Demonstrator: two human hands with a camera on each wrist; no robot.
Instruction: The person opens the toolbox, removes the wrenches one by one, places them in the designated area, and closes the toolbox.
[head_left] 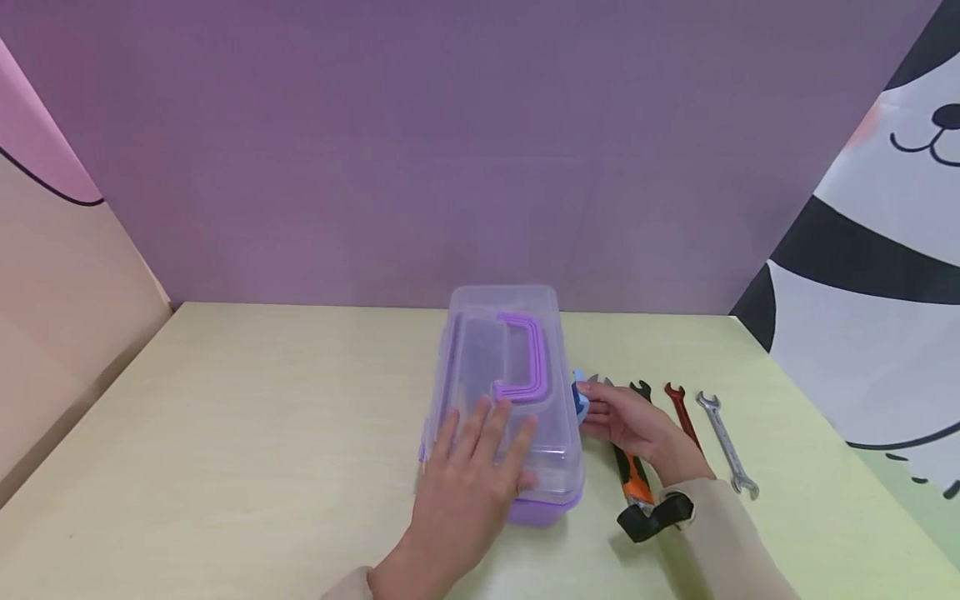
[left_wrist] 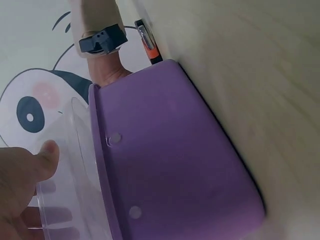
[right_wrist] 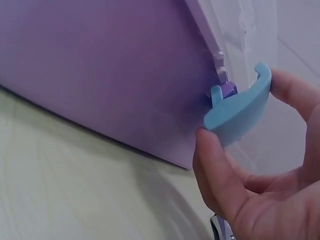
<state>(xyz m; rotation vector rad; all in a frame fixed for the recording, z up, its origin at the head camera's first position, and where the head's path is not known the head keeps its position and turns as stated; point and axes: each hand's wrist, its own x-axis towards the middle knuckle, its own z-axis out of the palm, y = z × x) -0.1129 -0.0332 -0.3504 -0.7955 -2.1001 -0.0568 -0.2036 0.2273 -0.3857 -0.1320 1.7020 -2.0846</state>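
A plastic toolbox with a clear lid (head_left: 480,350) and a purple base (left_wrist: 165,150) stands lengthwise on the table, its lid down. A purple carrying handle (head_left: 537,358) lies folded on top. My left hand (head_left: 468,500) rests on the near part of the lid with its fingers spread and straight. On the box's right side, my right hand (head_left: 633,425) pinches a light blue latch (right_wrist: 237,112) between thumb and fingers. The latch sits at the rim where lid and base meet, tilted outward from the wall in the right wrist view.
To the right of the box lie a tool with an orange and black handle (head_left: 636,479), partly under the right hand, a black wrench (head_left: 641,389), a red wrench (head_left: 678,404) and a silver wrench (head_left: 727,446). A purple wall (head_left: 375,167) stands behind the table.
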